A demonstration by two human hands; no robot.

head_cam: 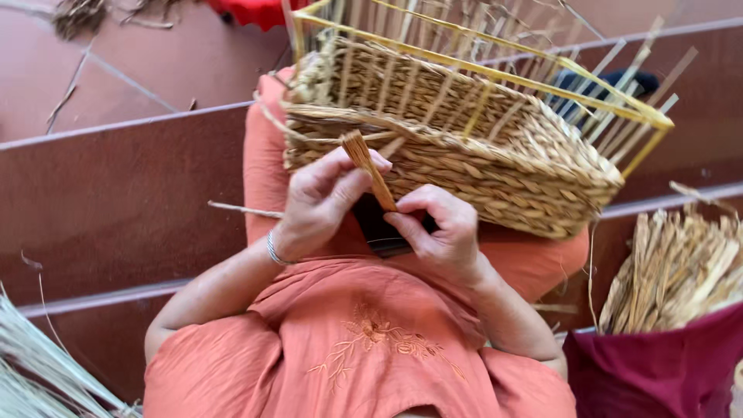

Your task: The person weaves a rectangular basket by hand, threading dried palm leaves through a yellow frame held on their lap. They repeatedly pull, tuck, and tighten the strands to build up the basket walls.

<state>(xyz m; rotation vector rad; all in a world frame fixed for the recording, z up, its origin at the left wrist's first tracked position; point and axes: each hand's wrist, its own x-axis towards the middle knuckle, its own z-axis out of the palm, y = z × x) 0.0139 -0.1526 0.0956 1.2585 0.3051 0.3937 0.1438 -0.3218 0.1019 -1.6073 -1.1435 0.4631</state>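
A flat strip of straw point(370, 169) is pinched between the fingers of the left hand point(325, 197) near its upper end and by the right hand point(437, 228) at its lower end. The strip is held slanted just in front of a half-woven basket point(464, 147) resting on the lap, its yellow frame point(495, 73) uppermost

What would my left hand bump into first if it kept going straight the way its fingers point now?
Probably the half-woven straw basket on a yellow frame. The left hand, pinching a flat tan straw strip, points up toward the basket's near wall, which looks very close, though depth is unclear.
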